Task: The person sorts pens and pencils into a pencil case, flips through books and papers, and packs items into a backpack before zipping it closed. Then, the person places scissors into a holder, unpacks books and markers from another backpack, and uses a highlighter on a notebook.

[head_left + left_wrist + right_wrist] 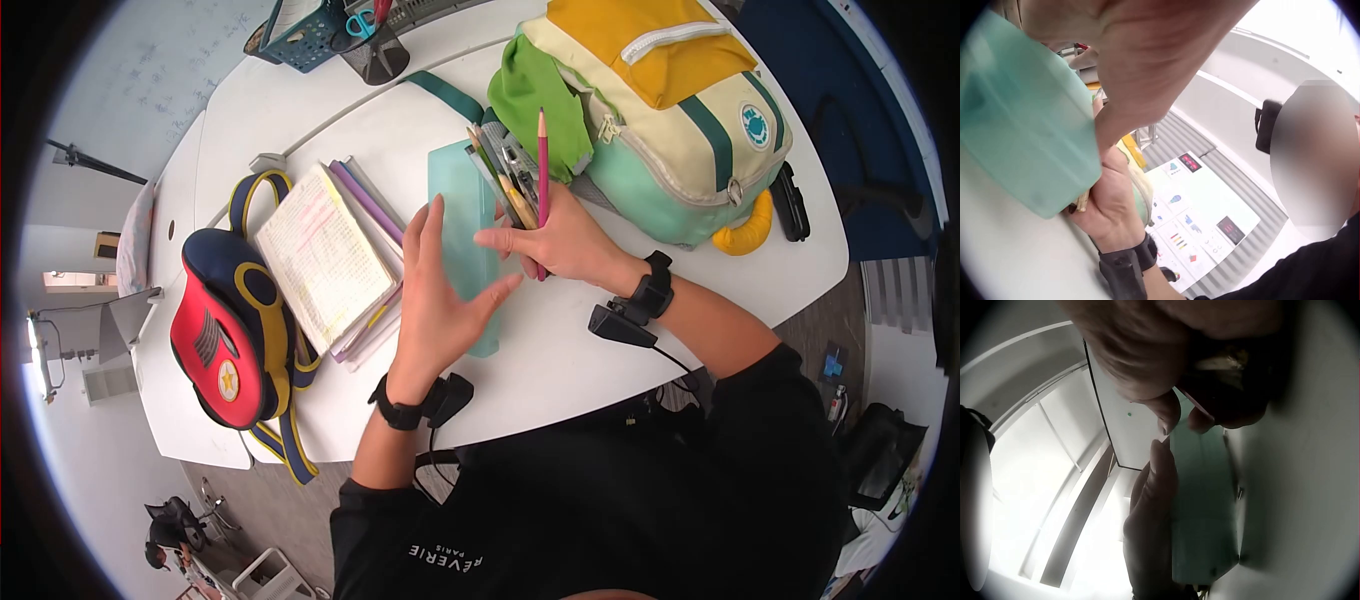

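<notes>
The right hand (pixel 570 240) grips one bundle of pens and pencils (pixel 510 180), its fingers curled round them and its thumb pressed on the near side; one magenta pencil (pixel 543 190) stands up taller than the rest, and the bundle overlaps too much for an exact count. The left hand (pixel 435 300) is open, fingers straight and thumb held apart, over one translucent teal case (pixel 460 215); whether it touches the case, I cannot tell. The case lies on the white table (pixel 560 340), between one stack of notebooks (pixel 325 260) and one cream, mint and yellow backpack (pixel 660 130). The top notebook shows handwriting and pink marking. One green cloth (pixel 540 100) hangs at the backpack's side, and one black case (pixel 790 203) lies just beside its other side. Left of the notebooks is one red and navy bag (pixel 235 335) with one star badge. At the far edge, one black mesh cup (pixel 378 60) holds one pair of blue scissors (pixel 361 24), next to one blue basket (pixel 305 38).
</notes>
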`<control>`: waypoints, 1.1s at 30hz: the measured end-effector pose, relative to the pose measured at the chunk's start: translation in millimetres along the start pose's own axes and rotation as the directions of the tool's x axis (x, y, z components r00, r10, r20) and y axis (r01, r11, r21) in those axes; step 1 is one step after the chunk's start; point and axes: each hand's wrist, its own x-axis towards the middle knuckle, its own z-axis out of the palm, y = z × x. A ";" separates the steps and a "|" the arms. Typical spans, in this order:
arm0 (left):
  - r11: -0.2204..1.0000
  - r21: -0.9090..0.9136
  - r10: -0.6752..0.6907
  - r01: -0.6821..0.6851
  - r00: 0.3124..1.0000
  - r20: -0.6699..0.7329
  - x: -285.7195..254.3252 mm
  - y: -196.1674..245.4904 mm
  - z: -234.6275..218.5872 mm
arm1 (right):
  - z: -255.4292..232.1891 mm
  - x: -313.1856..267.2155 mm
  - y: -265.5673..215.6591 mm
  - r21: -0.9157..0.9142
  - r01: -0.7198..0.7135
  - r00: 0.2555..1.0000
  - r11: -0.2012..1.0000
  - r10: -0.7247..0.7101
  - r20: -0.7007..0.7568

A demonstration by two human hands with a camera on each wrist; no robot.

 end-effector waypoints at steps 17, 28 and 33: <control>0.776 -0.602 -0.231 0.190 0.973 0.010 5.3 -1.0 4.5 | 5.3 -2.0 4.0 0.363 -0.046 0.998 0.930 0.025 0.065; 0.992 0.041 -0.118 0.122 0.989 -0.090 13.3 20.4 -14.9 | 13.1 -7.4 0.6 0.344 -0.152 0.977 0.927 0.089 0.192; 0.988 0.139 -0.051 0.068 0.991 -0.121 10.0 25.5 -14.8 | 13.0 -8.4 -0.7 0.349 -0.147 0.977 0.926 0.081 0.196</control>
